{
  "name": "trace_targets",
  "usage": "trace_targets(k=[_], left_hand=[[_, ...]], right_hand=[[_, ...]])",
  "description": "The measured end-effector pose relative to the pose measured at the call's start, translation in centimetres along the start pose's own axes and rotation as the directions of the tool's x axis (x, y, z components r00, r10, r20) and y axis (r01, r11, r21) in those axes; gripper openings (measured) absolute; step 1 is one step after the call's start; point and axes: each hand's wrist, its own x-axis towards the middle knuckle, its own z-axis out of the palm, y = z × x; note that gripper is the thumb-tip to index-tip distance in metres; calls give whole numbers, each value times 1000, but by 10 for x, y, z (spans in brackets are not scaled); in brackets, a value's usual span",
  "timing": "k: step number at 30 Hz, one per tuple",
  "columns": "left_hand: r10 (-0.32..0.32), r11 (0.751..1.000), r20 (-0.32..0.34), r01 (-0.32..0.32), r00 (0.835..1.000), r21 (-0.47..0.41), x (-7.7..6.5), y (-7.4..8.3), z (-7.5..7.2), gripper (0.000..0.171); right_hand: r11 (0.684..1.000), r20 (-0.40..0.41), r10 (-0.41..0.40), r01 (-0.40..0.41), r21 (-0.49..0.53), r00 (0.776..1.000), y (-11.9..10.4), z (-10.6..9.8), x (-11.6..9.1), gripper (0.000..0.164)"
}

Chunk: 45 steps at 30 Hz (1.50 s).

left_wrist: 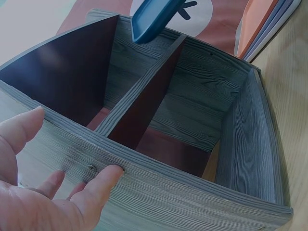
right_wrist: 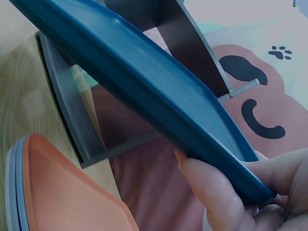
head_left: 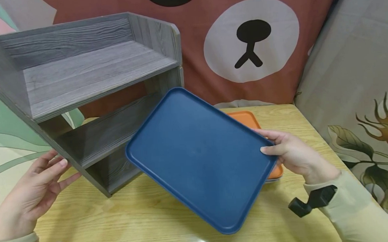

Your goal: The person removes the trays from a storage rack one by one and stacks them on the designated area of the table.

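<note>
A blue rectangular tray is held up, tilted, in front of a grey wood-grain shelf. My right hand pinches it at its right-hand corner, thumb on the top face and fingers beneath. The tray's far end overlaps the shelf's lower openings in the head view. My left hand is at the shelf's left side panel, with fingertips right at the panel and the fingers spread. In the left wrist view, fingers lie against the panel's outer face near a small screw.
Behind the blue tray lies a stack of trays, an orange tray on top with bluish and pale ones under it. All stand on a light wooden table. A bear-print cloth hangs behind, and a flowered cloth borders the right side.
</note>
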Motion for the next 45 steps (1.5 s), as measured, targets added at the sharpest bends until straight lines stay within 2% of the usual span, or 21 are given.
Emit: trace_targets(k=[10, 30, 36, 45], left_hand=[[-7, 1000, 9, 7, 1000, 13, 0, 1, 0, 47], [-2, 1000, 12, 2, 1000, 18, 1, 0, 1, 49], [0, 1000, 4, 0, 1000, 27, 1, 1, 1, 49], [3, 999, -2, -2, 1000, 36, 1, 1, 3, 48]], right_hand=[[995, 64, -95, 96, -13, 993, -1, -21, -20, 56], [988, -12, -151, 151, -9, 988, 1, -57, -56, 58], [985, -13, -172, 172, 21, 985, 2, -66, -64, 59], [981, -20, -193, 194, 11, 981, 6, -79, -72, 61]])
